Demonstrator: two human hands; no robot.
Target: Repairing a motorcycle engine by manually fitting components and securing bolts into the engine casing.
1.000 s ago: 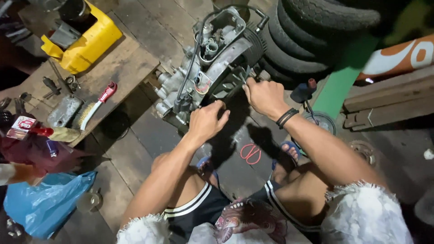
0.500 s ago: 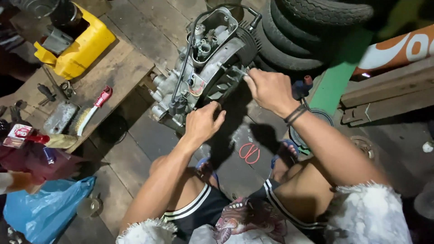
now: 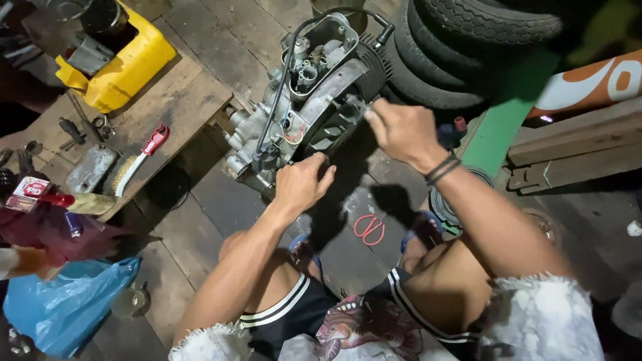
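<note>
**A:** So where's he at? Looks like he's steadying the engine block [image 3: 314, 100], which sits on the plank floor between the bench and the tyre stack [image 3: 461, 47]. Left hand [image 3: 302, 184] lies flat against its near side, fingers loosely curled, holding nothing. Right hand [image 3: 401, 130] pinches at the finned end, though I can't tell what's in it.

**B:** Yeah, next he'd need a firmer grip, I reckon. Packaging-wise: small red-and-white box [image 3: 28, 190] on the bench's left edge, yellow jerrycan [image 3: 124, 63] top left, blue plastic bag [image 3: 63, 307] below.
</note>
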